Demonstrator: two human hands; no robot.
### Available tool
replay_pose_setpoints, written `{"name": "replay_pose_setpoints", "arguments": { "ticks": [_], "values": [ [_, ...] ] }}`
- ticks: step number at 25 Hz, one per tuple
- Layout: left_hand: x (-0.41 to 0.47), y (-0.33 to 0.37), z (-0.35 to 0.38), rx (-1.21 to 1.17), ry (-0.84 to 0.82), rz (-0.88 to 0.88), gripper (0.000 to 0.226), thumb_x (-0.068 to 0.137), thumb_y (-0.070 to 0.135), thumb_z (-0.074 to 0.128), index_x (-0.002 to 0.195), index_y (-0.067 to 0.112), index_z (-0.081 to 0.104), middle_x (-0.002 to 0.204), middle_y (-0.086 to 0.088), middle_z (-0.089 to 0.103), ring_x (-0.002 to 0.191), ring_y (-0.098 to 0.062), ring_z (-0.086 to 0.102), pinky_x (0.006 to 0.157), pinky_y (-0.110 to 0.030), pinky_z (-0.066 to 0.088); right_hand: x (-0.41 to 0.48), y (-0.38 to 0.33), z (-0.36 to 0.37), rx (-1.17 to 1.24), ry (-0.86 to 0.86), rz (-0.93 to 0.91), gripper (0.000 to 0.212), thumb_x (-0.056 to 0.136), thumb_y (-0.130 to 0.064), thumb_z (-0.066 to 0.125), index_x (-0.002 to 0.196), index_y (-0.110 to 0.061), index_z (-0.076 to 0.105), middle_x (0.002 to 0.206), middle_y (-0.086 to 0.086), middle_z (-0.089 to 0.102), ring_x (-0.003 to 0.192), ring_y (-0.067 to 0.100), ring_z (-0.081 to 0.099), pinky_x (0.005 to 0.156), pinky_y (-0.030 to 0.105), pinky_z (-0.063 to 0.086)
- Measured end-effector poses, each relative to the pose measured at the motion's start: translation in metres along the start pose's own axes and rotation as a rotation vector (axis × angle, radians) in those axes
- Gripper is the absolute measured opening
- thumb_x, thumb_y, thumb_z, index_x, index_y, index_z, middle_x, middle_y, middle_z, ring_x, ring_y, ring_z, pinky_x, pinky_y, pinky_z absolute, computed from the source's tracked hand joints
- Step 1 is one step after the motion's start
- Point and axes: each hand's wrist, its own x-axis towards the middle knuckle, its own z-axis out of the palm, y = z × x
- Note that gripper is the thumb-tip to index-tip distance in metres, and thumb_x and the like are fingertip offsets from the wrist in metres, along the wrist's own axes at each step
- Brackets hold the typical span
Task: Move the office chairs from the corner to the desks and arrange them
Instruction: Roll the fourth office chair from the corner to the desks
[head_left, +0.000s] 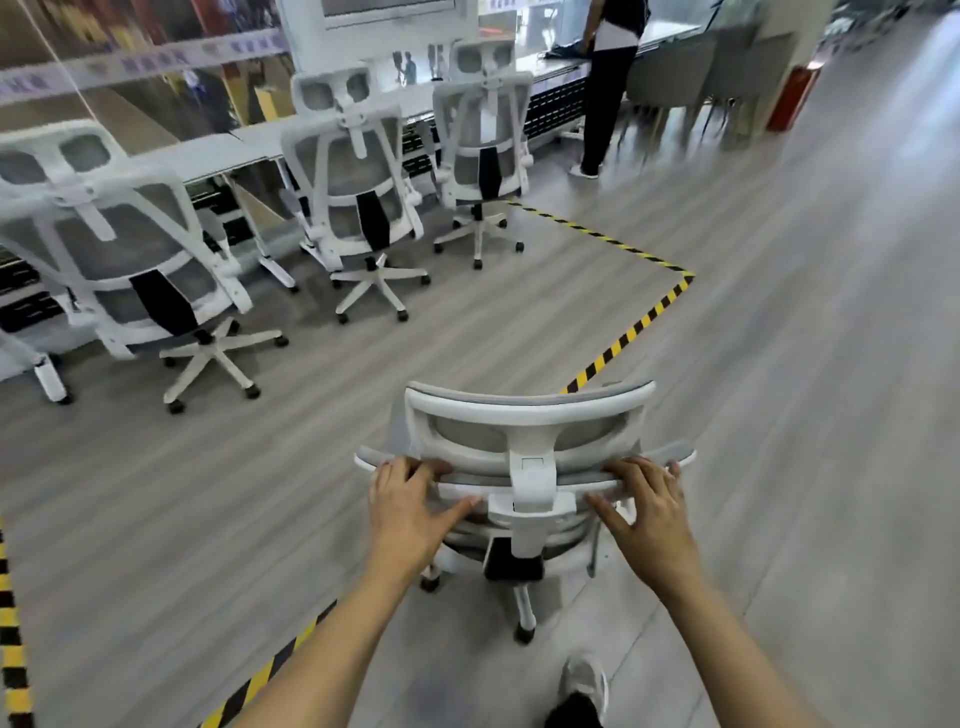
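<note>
A white office chair with grey mesh stands right in front of me, its back toward me. My left hand grips the top rail of its backrest on the left of the headrest post. My right hand grips the same rail on the right. Three more white chairs stand in a row at the white desks: a near one at the left, a middle one, and a far one.
Yellow-and-black floor tape outlines the desk area. A person stands at the far end of the desks. Grey chairs and a red cabinet sit at the back right. My shoe shows below.
</note>
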Motion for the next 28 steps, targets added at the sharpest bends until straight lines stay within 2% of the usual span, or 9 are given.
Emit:
{"name": "replay_pose_setpoints", "arguments": {
  "ticks": [4, 8, 11, 14, 17, 20, 24, 28],
  "values": [
    [0.134, 0.033, 0.072, -0.009, 0.032, 0.054, 0.049, 0.072, 0.070, 0.068, 0.103, 0.032, 0.068, 0.096, 0.007, 0.051, 0.096, -0.021, 0.049, 0.091, -0.042, 0.044, 0.133, 0.082, 0.016, 0.020, 0.003, 0.029, 0.049, 0.089, -0.063, 0.055, 0.121, -0.026, 0.062, 0.125, -0.005, 0.059, 0.128, 0.020, 0.051, 0.122, 0.054, 0.016],
    [0.276, 0.073, 0.136, -0.051, 0.041, 0.008, 0.052, 0.076, 0.071, 0.062, 0.109, 0.032, 0.066, 0.102, 0.006, 0.051, 0.104, -0.019, 0.046, 0.093, -0.041, 0.045, 0.287, 0.156, 0.030, 0.025, -0.064, 0.049, 0.053, 0.089, -0.066, 0.050, 0.121, -0.026, 0.062, 0.127, -0.004, 0.058, 0.130, 0.021, 0.048, 0.124, 0.050, 0.014],
    [0.379, 0.092, 0.182, -0.051, 0.045, -0.007, 0.046, 0.080, 0.063, 0.066, 0.113, 0.032, 0.064, 0.109, 0.002, 0.052, 0.110, -0.021, 0.044, 0.100, -0.048, 0.044, 0.399, 0.199, 0.041, 0.024, -0.090, 0.028, 0.052, 0.089, -0.065, 0.051, 0.119, -0.025, 0.062, 0.124, -0.004, 0.060, 0.127, 0.022, 0.049, 0.122, 0.051, 0.018],
    [0.481, 0.104, 0.224, -0.038, 0.046, -0.042, 0.043, 0.079, 0.054, 0.073, 0.114, 0.030, 0.064, 0.114, 0.001, 0.051, 0.114, -0.024, 0.043, 0.102, -0.051, 0.043, 0.502, 0.240, 0.055, 0.038, -0.106, 0.047, 0.047, 0.090, -0.060, 0.058, 0.120, -0.025, 0.062, 0.124, -0.005, 0.059, 0.127, 0.019, 0.041, 0.119, 0.050, 0.027],
    [0.591, 0.109, 0.264, -0.031, 0.032, -0.055, 0.044, 0.079, 0.054, 0.073, 0.114, 0.028, 0.064, 0.115, 0.001, 0.050, 0.116, -0.026, 0.040, 0.103, -0.045, 0.042, 0.606, 0.277, 0.077, 0.038, -0.080, 0.058, 0.042, 0.089, -0.052, 0.065, 0.120, -0.023, 0.063, 0.125, -0.005, 0.058, 0.125, 0.013, 0.035, 0.115, 0.052, 0.034],
    [0.698, 0.109, 0.300, -0.022, 0.001, -0.061, 0.045, 0.079, 0.055, 0.073, 0.113, 0.027, 0.064, 0.115, -0.001, 0.050, 0.117, -0.027, 0.039, 0.101, -0.043, 0.042, 0.701, 0.312, 0.104, 0.028, -0.080, 0.081, 0.044, 0.089, -0.057, 0.061, 0.120, -0.025, 0.061, 0.128, -0.004, 0.058, 0.128, 0.020, 0.039, 0.115, 0.052, 0.033],
    [0.838, 0.121, 0.343, 0.045, -0.050, -0.022, 0.048, 0.079, 0.061, 0.069, 0.114, 0.028, 0.063, 0.116, -0.002, 0.055, 0.114, -0.027, 0.042, 0.100, -0.046, 0.042, 0.833, 0.362, 0.124, 0.012, -0.089, 0.098, 0.042, 0.090, -0.056, 0.061, 0.117, -0.025, 0.061, 0.122, -0.005, 0.060, 0.118, 0.019, 0.040, 0.106, 0.053, 0.040],
    [0.954, 0.137, 0.387, 0.110, -0.092, 0.041, 0.045, 0.083, 0.057, 0.058, 0.116, 0.026, 0.061, 0.116, -0.006, 0.056, 0.116, -0.031, 0.049, 0.106, -0.052, 0.037, 0.940, 0.407, 0.141, 0.025, -0.079, 0.120, 0.043, 0.091, -0.056, 0.061, 0.119, -0.025, 0.060, 0.121, -0.006, 0.059, 0.118, 0.014, 0.037, 0.110, 0.054, 0.038]
  ]
}}
